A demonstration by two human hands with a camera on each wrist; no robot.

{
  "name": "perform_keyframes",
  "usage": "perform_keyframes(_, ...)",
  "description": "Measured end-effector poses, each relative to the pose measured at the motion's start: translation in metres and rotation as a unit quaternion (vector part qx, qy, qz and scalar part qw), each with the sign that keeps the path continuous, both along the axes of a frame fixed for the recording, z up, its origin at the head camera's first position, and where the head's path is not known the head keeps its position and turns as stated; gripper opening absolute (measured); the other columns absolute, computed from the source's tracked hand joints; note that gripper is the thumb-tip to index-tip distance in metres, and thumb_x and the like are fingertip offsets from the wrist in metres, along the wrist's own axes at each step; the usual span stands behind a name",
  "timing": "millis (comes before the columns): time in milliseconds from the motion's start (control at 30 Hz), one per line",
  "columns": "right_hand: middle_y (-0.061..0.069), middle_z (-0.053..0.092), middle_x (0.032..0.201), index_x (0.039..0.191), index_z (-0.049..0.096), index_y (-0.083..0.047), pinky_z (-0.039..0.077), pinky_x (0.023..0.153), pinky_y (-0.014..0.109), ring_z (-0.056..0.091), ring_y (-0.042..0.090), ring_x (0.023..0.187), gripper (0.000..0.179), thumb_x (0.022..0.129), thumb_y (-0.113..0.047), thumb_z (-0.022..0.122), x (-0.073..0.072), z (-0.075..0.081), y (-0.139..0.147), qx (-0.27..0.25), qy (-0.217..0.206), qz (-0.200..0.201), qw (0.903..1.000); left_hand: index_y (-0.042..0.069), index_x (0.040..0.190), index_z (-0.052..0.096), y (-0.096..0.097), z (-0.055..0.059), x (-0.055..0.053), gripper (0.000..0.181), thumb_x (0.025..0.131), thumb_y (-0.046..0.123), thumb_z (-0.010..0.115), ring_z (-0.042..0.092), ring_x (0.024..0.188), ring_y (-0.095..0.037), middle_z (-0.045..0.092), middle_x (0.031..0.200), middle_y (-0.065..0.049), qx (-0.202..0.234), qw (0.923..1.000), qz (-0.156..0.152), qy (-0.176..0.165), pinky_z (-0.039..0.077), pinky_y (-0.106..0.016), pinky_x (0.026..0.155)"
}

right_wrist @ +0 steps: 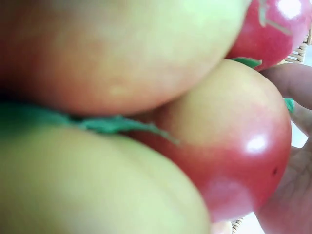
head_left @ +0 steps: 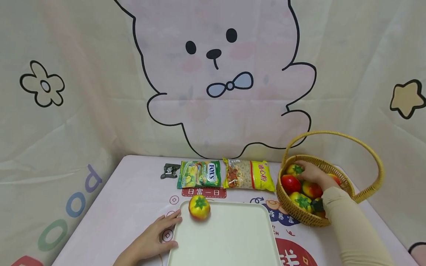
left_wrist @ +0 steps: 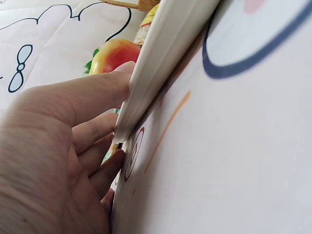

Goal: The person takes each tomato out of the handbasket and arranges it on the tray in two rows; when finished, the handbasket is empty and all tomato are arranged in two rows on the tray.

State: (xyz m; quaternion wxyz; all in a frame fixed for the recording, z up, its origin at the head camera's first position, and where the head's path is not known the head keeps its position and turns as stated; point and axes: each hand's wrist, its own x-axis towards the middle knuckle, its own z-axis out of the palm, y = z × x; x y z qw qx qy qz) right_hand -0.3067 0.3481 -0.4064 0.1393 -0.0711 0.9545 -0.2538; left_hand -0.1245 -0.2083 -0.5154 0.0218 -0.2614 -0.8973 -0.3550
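Observation:
My left hand (head_left: pixel 151 236) lies along the left edge of a pale rectangular tray (head_left: pixel 229 236), fingertips and thumb touching its rim. In the left wrist view, the thumb (left_wrist: pixel 97 92) presses against the tray's side wall (left_wrist: pixel 161 53). A yellow-and-red tomato (head_left: pixel 199 207) with a green leafy top sits in the tray's far left corner. Inside the wicker basket (head_left: pixel 299 218), my right hand (head_left: pixel 314 174) holds a yellowish tomato (head_left: pixel 293 169) near the far left rim. The right wrist view shows a glossy red-and-yellow tomato (right_wrist: pixel 243 146) close beside the fingers; part of the grip is hidden.
Red tomatoes (head_left: pixel 290 183) and other yellow-green ones (head_left: pixel 301 201) fill the basket, whose tall handle (head_left: pixel 369 151) arches over its right side. Behind the tray lie a green FOX'S candy bag (head_left: pixel 199 174), a yellow pasta bag (head_left: pixel 247 175) and a small black packet (head_left: pixel 170 171).

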Motion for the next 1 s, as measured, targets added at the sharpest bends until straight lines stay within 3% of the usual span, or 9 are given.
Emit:
perform_keyframes(133,0.041,0.044,0.126,0.141,0.03,0.009,0.04,0.093,0.066,0.049,0.049,0.106,0.069,0.083,-0.01,0.062,0.001,0.002,-0.001,0.004,0.019,-0.005,0.9998,0.018,0.133,0.056,0.0,0.001,0.0,0.063,0.077,0.045,0.071,0.041,0.133,-0.037,0.044,0.147,0.0,0.002,0.9997,0.004,-0.025,0.004,-0.002,0.107)
perform_keyframes(267,0.038,0.043,0.128,0.143,0.028,0.006,0.039,0.093,0.066,0.047,0.048,0.107,0.07,0.085,-0.013,0.062,0.003,0.006,-0.001,-0.011,0.033,-0.02,0.9992,0.018,0.132,0.056,0.001,0.003,0.001,0.063,0.078,0.046,0.071,0.041,0.133,-0.036,0.044,0.147,0.0,-0.001,0.9997,0.007,-0.022,0.011,-0.012,0.111)
perform_keyframes(500,0.036,0.036,0.135,0.145,0.026,0.004,0.039,0.094,0.067,0.042,0.051,0.113,0.069,0.087,-0.011,0.06,0.003,0.016,-0.002,-0.04,0.051,-0.025,0.9976,0.018,0.132,0.057,0.001,0.003,0.001,0.061,0.078,0.044,0.071,0.042,0.133,-0.036,0.045,0.146,0.0,0.006,0.9998,0.004,-0.02,0.005,-0.002,0.108)
perform_keyframes(667,0.033,0.034,0.138,0.149,0.021,-0.005,0.037,0.095,0.069,0.039,0.052,0.119,0.07,0.091,-0.019,0.057,0.007,0.026,-0.006,-0.058,0.025,-0.038,0.9973,0.018,0.132,0.057,0.0,0.002,0.001,0.062,0.077,0.044,0.072,0.042,0.133,-0.035,0.045,0.146,0.0,0.002,0.9999,0.005,-0.013,0.006,-0.004,0.11)
perform_keyframes(767,0.032,0.036,0.137,0.149,0.022,-0.006,0.04,0.094,0.067,0.041,0.051,0.118,0.07,0.09,-0.021,0.058,0.009,0.031,-0.008,-0.056,0.032,-0.032,0.9974,0.018,0.132,0.057,0.0,0.002,0.001,0.062,0.078,0.044,0.071,0.043,0.132,-0.036,0.046,0.146,0.0,-0.002,1.0,0.007,-0.005,0.004,-0.003,0.109)
perform_keyframes(1000,0.032,0.032,0.142,0.149,0.023,-0.007,0.036,0.095,0.07,0.038,0.053,0.121,0.072,0.091,-0.025,0.06,0.016,0.036,-0.008,-0.04,0.055,-0.007,0.9977,0.02,0.133,0.056,0.001,0.003,0.0,0.062,0.078,0.045,0.071,0.041,0.133,-0.037,0.044,0.147,0.002,0.005,0.9994,0.011,-0.032,0.003,-0.004,0.11)
